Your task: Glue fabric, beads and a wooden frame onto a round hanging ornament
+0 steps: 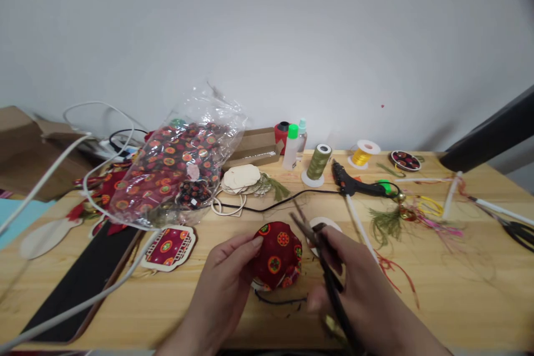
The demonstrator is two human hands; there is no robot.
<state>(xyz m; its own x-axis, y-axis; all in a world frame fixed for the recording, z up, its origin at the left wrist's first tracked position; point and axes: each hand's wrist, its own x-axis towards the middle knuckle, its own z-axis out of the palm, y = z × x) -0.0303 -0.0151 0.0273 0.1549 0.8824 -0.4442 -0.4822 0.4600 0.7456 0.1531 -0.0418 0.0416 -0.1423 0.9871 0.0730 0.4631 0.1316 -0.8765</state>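
My left hand [223, 275] is closed on the edge of a round piece covered in dark red flowered fabric [280, 253], thumb resting on the cloth. My right hand [361, 283] grips a pair of dark scissors [331, 275], somewhat blurred. Their blades point up and away, parted slightly, just right of the round piece and apart from it. A thin dark strip [279, 301] hangs below the cloth, with small dark scraps on the table nearby. Behind the scissors lies a white disc [327, 226], partly hidden by my right hand.
A glue gun [354, 184], a green thread spool [319, 164] and bottles [291, 147] stand toward the wall. Left are a plastic bag of fabric [179, 161], a flowered plaque [169, 247], a black slab [83, 289] and a white cable [120, 283]. Tassels [386, 225] lie right.
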